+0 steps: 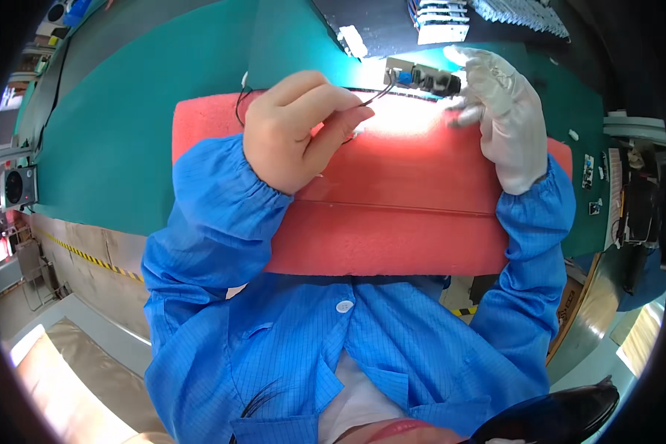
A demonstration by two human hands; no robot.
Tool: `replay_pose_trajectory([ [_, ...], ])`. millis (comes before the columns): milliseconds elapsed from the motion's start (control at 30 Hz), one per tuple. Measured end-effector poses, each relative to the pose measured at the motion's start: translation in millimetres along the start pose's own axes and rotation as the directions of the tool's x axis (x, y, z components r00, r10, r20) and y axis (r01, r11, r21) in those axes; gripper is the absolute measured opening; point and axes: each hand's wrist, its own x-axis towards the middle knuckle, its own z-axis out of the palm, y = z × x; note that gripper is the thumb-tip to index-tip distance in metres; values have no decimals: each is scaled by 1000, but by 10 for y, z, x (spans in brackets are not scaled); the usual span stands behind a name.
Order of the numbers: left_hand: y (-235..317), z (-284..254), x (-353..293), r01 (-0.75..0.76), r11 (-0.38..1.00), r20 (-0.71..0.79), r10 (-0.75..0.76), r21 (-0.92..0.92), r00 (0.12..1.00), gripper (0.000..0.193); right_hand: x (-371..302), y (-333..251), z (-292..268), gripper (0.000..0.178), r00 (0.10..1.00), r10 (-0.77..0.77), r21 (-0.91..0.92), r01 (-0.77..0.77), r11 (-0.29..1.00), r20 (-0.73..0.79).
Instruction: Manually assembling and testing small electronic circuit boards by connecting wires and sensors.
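My bare left hand [292, 129] is closed, pinching a thin black cable [379, 94] between thumb and forefinger over the red foam pad [388, 248]. One end of that cable runs up to a small electronic module [435, 80] with a blue part and black blocks. A loop with a white plug [245, 78] comes out on the other side of the hand. My right hand [507, 111], in a white glove, grips the module at its right end with thumb and fingers. Bright glare lies beneath the module and hides detail there.
A green mat [111, 140] covers the bench. At the back stand a stack of white-edged parts [442, 26] and a row of pale pieces [522, 16], with a white block [354, 41] nearby. Small circuit boards [588, 172] lie at the right; a square fan-like device [18, 186] sits left.
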Motion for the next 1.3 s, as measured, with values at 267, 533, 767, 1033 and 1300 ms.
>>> replay_pose_trajectory([
  [267, -712, -292, 309, 183, 618, -402, -680, -765, 613, 16, 499, 155, 54, 26, 726, -688, -923, 264, 279, 0],
  [533, -394, 30, 142, 132, 916, -183, -214, -378, 960, 20, 375, 66, 47, 19, 721, -678, -758, 521, 392, 145],
  [767, -181, 116, 166, 78, 990, 75, -70, -118, 995, 22, 549, 150, -16, 17, 684, -712, -909, 384, 163, 161],
  [1033, -142, 30, 131, 43, 996, 39, -40, -72, 998, 19, 574, 105, 29, 15, 676, -724, -884, 413, 220, 135],
  [1300, 10, 109, 89, 189, 963, -45, -201, -192, 979, 27, 324, -140, 136, 15, 682, -715, -670, 602, 433, 151],
])
